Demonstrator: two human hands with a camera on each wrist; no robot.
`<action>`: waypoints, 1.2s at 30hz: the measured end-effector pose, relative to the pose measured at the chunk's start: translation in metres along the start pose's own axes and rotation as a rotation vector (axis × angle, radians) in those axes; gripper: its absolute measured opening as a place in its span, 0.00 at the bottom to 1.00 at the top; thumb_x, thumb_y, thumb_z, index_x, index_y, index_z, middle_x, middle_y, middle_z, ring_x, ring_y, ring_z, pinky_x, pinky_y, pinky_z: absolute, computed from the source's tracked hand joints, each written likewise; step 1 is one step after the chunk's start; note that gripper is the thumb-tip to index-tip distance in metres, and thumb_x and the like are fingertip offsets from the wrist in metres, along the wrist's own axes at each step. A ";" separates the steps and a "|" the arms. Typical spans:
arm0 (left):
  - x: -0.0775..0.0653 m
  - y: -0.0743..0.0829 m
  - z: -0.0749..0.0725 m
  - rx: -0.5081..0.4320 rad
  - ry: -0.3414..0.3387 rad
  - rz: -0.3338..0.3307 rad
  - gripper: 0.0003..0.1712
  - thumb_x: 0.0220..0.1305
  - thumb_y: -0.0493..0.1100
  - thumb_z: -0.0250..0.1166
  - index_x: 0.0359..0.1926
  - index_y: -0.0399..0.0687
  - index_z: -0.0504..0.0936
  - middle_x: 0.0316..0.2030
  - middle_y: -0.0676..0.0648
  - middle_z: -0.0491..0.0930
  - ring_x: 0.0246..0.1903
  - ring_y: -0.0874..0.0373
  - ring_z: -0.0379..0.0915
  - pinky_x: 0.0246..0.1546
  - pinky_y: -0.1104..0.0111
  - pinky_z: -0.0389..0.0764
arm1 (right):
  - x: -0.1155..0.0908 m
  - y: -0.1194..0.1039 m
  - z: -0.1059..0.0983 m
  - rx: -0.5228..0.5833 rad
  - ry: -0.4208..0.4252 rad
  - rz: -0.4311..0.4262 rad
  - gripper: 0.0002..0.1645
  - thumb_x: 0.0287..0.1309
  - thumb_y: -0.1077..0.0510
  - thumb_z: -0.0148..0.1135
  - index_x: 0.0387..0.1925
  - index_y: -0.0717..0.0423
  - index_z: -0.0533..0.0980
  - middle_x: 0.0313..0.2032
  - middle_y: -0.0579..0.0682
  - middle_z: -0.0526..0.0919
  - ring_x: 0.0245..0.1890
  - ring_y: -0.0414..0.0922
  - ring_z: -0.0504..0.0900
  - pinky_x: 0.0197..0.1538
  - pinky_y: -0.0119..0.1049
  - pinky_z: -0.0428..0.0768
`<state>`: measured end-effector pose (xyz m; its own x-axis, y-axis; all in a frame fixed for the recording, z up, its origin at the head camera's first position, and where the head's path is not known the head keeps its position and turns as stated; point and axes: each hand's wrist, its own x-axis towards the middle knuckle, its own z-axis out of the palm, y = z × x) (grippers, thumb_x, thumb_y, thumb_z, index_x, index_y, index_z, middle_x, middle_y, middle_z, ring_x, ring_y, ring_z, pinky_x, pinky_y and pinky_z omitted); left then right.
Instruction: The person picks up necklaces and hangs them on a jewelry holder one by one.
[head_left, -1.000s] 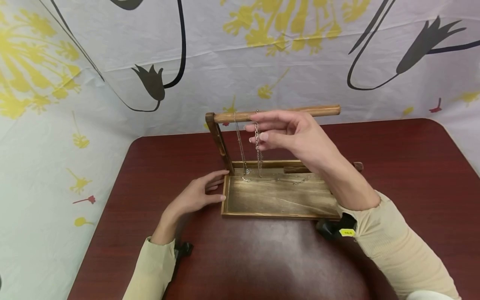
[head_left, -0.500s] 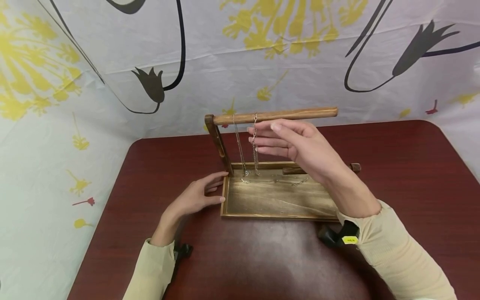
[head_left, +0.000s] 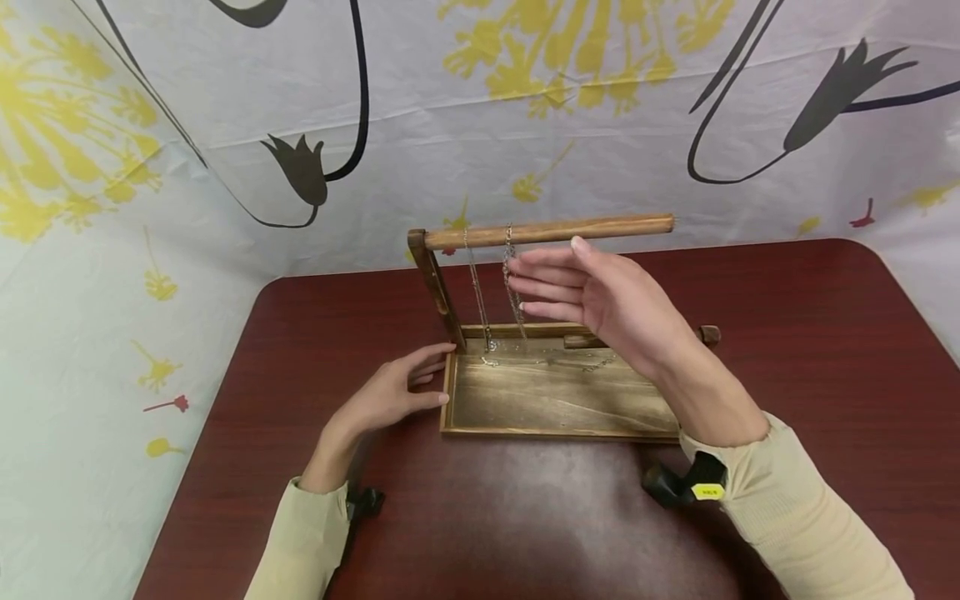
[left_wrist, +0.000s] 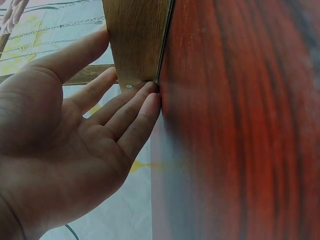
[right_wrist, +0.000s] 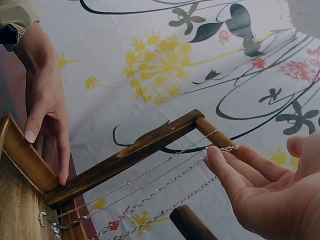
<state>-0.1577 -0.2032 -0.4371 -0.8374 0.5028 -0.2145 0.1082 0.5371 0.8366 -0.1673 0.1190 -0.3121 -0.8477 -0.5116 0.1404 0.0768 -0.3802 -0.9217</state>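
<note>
A wooden jewellery stand has a tray (head_left: 555, 408) at its base and a top bar (head_left: 600, 227) held by one left post. Two silvery necklaces hang from that bar: a thin one (head_left: 477, 287) near the post and a thicker chain (head_left: 507, 267) to its right. My right hand (head_left: 626, 308) is beside the thicker chain, fingers extended and touching it, thumb raised apart. In the right wrist view the fingertips meet the chain just under the bar. My left hand (head_left: 386, 390) rests against the tray's left end wall (left_wrist: 137, 40), fingers outstretched.
A lower, shorter wooden bar (head_left: 583, 342) sits over the tray's back, partly behind my right hand. Fine chain pieces (head_left: 600, 364) show near the tray's back. The dark red table (head_left: 525, 517) meets a floral-printed cloth (head_left: 420, 167) behind.
My right thumb has come away from the thicker chain, and the hand has turned palm-inward and lowered slightly. The chain now hangs from the bar with its strands spread. The left hand stays put.
</note>
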 end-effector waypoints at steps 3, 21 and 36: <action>0.000 0.000 0.000 -0.007 -0.001 -0.001 0.41 0.63 0.42 0.71 0.74 0.57 0.64 0.70 0.45 0.66 0.67 0.47 0.65 0.65 0.53 0.71 | -0.002 0.002 -0.001 -0.003 -0.007 0.002 0.35 0.79 0.46 0.40 0.66 0.74 0.66 0.64 0.65 0.72 0.65 0.60 0.72 0.63 0.50 0.75; 0.000 -0.001 0.000 0.019 0.005 -0.026 0.40 0.64 0.44 0.71 0.74 0.59 0.64 0.70 0.49 0.67 0.67 0.52 0.66 0.65 0.57 0.72 | -0.014 0.004 -0.010 -0.020 0.021 0.050 0.33 0.80 0.48 0.40 0.68 0.72 0.63 0.62 0.64 0.75 0.61 0.58 0.76 0.61 0.48 0.78; 0.001 -0.002 0.000 0.004 0.004 -0.006 0.40 0.63 0.42 0.71 0.74 0.58 0.64 0.70 0.47 0.66 0.67 0.49 0.66 0.65 0.55 0.71 | -0.030 0.008 -0.022 -0.076 0.016 0.020 0.22 0.79 0.56 0.41 0.61 0.68 0.71 0.55 0.62 0.80 0.54 0.55 0.80 0.54 0.45 0.83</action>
<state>-0.1586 -0.2044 -0.4387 -0.8402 0.4968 -0.2175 0.1054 0.5429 0.8331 -0.1522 0.1483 -0.3311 -0.8547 -0.5058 0.1166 0.0544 -0.3106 -0.9490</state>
